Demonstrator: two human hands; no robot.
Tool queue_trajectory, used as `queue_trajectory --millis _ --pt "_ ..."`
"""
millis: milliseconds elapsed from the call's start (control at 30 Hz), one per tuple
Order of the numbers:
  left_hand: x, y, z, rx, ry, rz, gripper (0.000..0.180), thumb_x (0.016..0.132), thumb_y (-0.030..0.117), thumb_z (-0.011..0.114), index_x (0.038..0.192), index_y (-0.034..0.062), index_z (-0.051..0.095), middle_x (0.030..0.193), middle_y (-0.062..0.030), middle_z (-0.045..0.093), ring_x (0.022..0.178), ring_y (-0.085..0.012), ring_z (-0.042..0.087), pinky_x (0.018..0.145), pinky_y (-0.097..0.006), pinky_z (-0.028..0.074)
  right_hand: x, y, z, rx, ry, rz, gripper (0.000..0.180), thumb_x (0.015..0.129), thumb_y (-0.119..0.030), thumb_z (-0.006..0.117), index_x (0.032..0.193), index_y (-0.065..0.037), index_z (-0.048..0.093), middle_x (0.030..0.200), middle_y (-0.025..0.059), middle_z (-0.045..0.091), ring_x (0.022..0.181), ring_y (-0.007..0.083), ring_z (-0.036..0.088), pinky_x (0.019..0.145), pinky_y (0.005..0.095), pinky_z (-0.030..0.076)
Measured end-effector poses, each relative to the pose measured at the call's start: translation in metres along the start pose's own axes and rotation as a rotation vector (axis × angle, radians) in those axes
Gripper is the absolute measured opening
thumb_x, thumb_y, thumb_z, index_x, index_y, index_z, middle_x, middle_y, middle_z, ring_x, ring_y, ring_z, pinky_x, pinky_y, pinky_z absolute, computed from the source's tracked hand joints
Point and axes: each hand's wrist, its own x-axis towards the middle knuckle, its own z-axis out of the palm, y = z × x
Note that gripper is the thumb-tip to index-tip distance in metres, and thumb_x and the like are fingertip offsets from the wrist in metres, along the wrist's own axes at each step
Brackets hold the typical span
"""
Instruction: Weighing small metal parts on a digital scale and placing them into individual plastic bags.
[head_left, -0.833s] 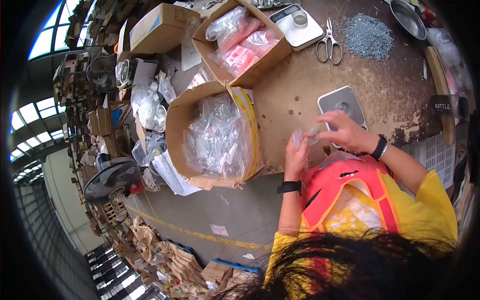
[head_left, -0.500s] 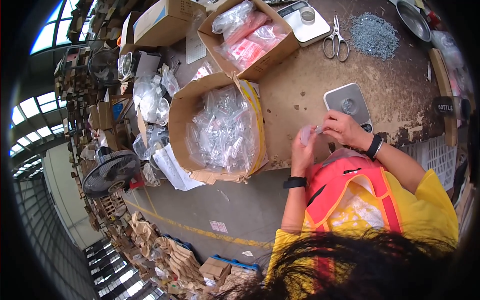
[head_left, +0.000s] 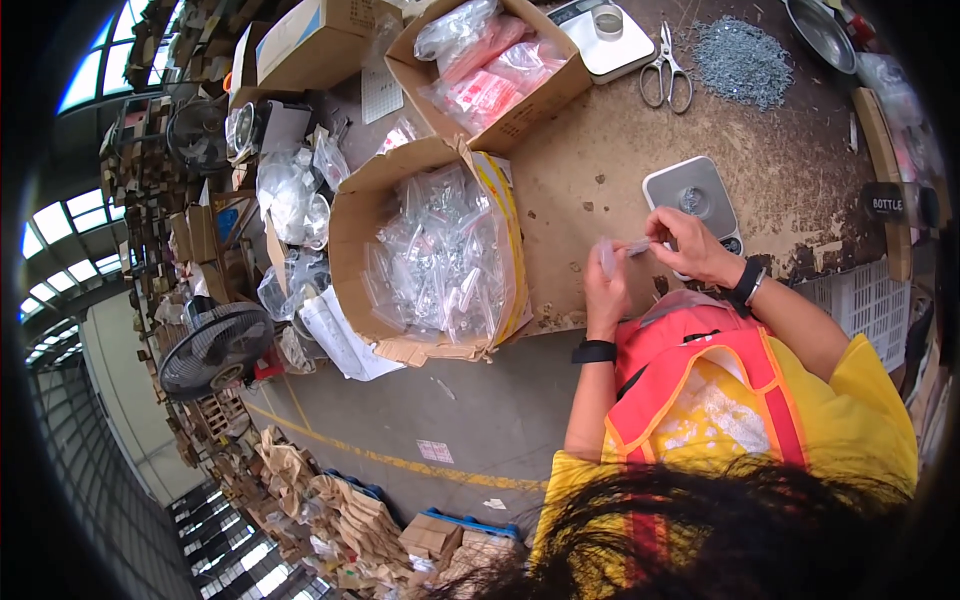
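My left hand (head_left: 606,297) holds a small clear plastic bag (head_left: 608,260) upright between closed fingers, at the front edge of the workbench. Against the same bag's upper edge, my right hand (head_left: 692,246) pinches with thumb and forefinger. What is inside the bag is too small to make out. Just beyond my right hand lies a white scale (head_left: 715,180) with a small round clear dish (head_left: 692,201) on its plate. To the left of my hands stands an open cardboard box (head_left: 350,230) full of filled clear bags (head_left: 440,255).
A heap of small grey metal pieces (head_left: 742,62) lies at the far right, beside scissors (head_left: 666,75). A second scale (head_left: 605,45) stands farther back, next to a box (head_left: 530,100) of red and clear bags. A fan (head_left: 215,350) stands left; a white crate (head_left: 860,305) sits right.
My right hand has opened its pinch a little and shifted slightly along the bag's edge. The left hand still holds the bag. The whole view has shifted slightly.
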Motion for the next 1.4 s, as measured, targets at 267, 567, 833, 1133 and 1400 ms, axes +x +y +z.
queue_trajectory --millis 267,567,833,1133,1400 --pt "-0.001 0.024 0.008 0.137 -0.126 0.039 0.015 0.102 0.015 0.066 0.110 0.0022 0.064 0.090 0.0001 0.066 0.078 -0.0074 0.058 0.070 -0.025 0.048 0.000 0.004 0.000 0.046 -0.006 0.076 0.022 0.086 -0.002 0.067 0.104 0.000 0.054 0.088 0.0106 0.063 0.078 0.0209 0.066 0.072 0.0328 0.054" --pt "0.000 0.026 0.005 0.125 -0.189 -0.017 0.016 0.102 0.014 0.066 0.111 0.0013 0.065 0.093 -0.0011 0.068 0.084 -0.0085 0.059 0.075 -0.026 0.050 -0.001 0.004 -0.003 0.010 -0.033 0.035 0.020 0.087 -0.003 0.068 0.100 0.000 0.053 0.086 0.0130 0.061 0.077 0.0256 0.065 0.069 0.0356 0.053" --pt "-0.003 0.045 0.005 0.210 -0.144 0.075 0.009 0.102 0.011 0.065 0.104 0.0026 0.066 0.088 0.0020 0.070 0.070 -0.0055 0.054 0.064 -0.024 0.046 0.006 -0.010 -0.004 -0.232 -0.009 -0.240 0.012 0.083 -0.007 0.069 0.088 -0.002 0.060 0.086 0.0127 0.058 0.080 0.0328 0.059 0.070 0.0404 0.049" --pt "-0.025 0.166 -0.046 0.152 0.193 0.033 0.005 0.099 0.004 0.065 0.103 0.0020 0.067 0.091 -0.0031 0.072 0.072 -0.0100 0.063 0.062 -0.023 0.048 0.000 -0.010 -0.093 -0.204 0.213 -0.031 0.007 0.084 -0.004 0.068 0.086 -0.002 0.061 0.083 0.0098 0.057 0.076 0.0252 0.059 0.068 0.0340 0.047" --pt "-0.017 0.260 -0.087 0.444 0.942 0.595 0.005 0.099 0.008 0.069 0.099 0.0047 0.065 0.087 0.0001 0.061 0.071 -0.0072 0.054 0.060 -0.021 0.042 -0.025 0.016 -0.108 -0.509 0.268 0.006 0.014 0.079 -0.004 0.074 0.086 -0.004 0.063 0.096 0.0095 0.062 0.096 0.0293 0.061 0.084 0.0400 0.049"
